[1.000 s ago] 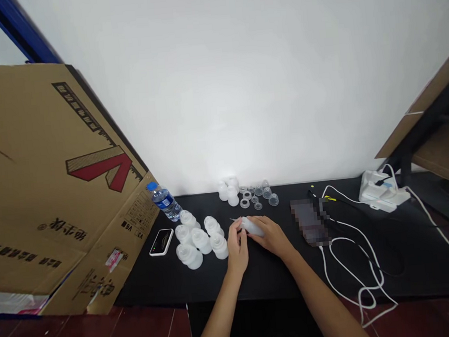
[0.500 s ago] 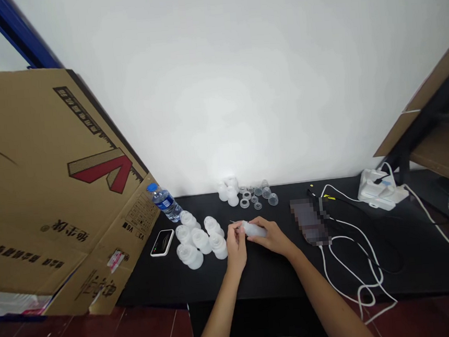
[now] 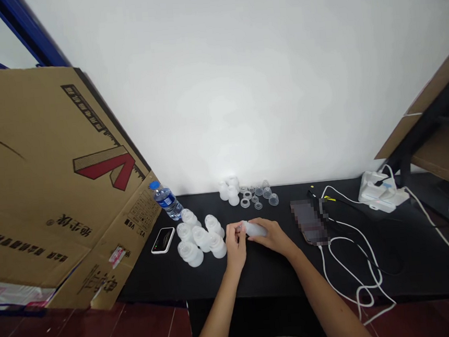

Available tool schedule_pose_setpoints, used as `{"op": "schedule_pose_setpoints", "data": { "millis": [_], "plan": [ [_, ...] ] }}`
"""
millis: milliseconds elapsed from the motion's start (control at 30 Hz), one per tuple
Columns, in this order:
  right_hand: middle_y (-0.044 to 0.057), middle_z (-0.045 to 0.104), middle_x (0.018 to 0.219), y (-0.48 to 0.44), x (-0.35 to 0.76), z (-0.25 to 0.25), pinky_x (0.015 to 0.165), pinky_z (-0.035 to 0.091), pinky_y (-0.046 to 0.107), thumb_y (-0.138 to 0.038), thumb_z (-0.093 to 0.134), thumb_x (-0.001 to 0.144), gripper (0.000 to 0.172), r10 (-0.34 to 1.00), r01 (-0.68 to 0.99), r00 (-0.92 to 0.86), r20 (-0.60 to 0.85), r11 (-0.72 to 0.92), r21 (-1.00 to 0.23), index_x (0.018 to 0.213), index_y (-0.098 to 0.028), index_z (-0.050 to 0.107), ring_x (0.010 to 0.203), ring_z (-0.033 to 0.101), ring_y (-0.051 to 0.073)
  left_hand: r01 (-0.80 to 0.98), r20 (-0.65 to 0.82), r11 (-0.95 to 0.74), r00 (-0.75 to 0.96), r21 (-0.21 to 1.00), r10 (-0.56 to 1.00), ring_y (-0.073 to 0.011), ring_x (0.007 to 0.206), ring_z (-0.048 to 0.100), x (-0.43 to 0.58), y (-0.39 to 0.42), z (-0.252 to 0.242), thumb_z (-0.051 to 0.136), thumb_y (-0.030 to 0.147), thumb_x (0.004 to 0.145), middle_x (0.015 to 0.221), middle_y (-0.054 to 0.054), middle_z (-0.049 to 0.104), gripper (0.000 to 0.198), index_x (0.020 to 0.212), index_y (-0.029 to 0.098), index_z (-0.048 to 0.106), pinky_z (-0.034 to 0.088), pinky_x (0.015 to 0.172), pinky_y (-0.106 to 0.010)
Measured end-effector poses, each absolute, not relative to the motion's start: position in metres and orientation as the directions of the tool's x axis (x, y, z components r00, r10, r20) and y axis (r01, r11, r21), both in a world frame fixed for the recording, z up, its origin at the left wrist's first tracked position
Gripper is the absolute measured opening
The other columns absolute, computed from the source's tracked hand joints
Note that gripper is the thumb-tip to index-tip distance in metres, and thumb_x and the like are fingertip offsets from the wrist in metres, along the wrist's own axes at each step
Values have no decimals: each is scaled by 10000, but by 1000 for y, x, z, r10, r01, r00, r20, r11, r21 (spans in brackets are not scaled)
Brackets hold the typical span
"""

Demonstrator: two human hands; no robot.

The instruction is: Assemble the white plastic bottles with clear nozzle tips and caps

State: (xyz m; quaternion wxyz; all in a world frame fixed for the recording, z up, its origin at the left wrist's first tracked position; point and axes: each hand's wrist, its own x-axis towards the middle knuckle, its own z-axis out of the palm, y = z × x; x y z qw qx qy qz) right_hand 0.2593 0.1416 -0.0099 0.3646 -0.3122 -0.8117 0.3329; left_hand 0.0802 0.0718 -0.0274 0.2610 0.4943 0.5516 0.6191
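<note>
Your right hand (image 3: 273, 236) and your left hand (image 3: 235, 247) meet just above the black bench (image 3: 257, 275), with a translucent white plastic bottle (image 3: 255, 229) held between them. The bottle lies on its side, its narrow end toward your left hand. Your right hand has a wide grip, wrapped over the bottle's body. Your left hand has a narrow grip, pinching at the narrow end, though your fingers hide exactly how that end is held.

Just left of your hands stands a tight cluster of frosted white plastic bottle parts (image 3: 201, 238), several touching one another. Farther back, near the wall, is a smaller group of frosted white plastic bottles (image 3: 228, 191), and beside it lie small clear plastic cups and rings (image 3: 259, 194). Left of the cluster you have a white power bank (image 3: 162, 240) lying flat and a clear water bottle with a blue cap (image 3: 167, 203), which stands against a large brown cardboard sheet (image 3: 52, 178). To the right of your hands sits a blurred dark object (image 3: 310, 223), with loose white cables (image 3: 354, 262) trailing from a white power strip (image 3: 379, 191).
</note>
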Motion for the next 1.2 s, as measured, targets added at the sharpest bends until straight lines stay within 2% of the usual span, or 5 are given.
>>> {"op": "schedule_pose_setpoints", "data": {
  "millis": [133,467,733,967,1200],
  "plan": [
    [36,790,1222,141,260,-7,955,582,382,-525,814,928,471,772,275,-553,314,525,-805,1323,-297,698,1038,766,265,187,327,-275,-365,943,872,-212,958,663,80,73,-27,617,577,1034,1062,-72,655,386,1158,220,697,549,865,-346],
    [63,762,1281,139,258,-6,941,600,411,-273,872,878,603,698,393,-597,395,684,-615,1433,-344,647,1026,718,271,238,299,-214,-419,947,857,-203,860,659,78,74,-25,589,609,1037,1031,-76,642,440,1180,218,732,550,805,-347],
    [63,774,1327,140,259,-6,985,588,432,-397,875,882,533,717,305,-574,395,635,-710,1378,-312,698,1081,739,282,274,320,-224,-384,935,866,-216,921,660,78,71,-24,576,580,1055,1103,-96,639,443,1262,236,763,559,831,-352],
    [71,791,1317,139,261,-3,1047,570,465,-503,835,900,515,788,261,-555,267,470,-843,1355,-283,740,1162,761,318,228,338,-270,-359,936,870,-264,1128,667,80,69,-15,589,572,1049,1243,-120,670,425,1282,249,737,548,1002,-415],
    [50,800,1196,136,257,3,922,588,384,-462,785,935,420,793,267,-544,276,475,-839,1298,-261,718,1047,764,275,127,284,-257,-309,958,908,-262,1182,672,81,67,-11,570,563,1062,1320,-119,686,458,1377,254,693,543,1054,-434]
  ]
}}
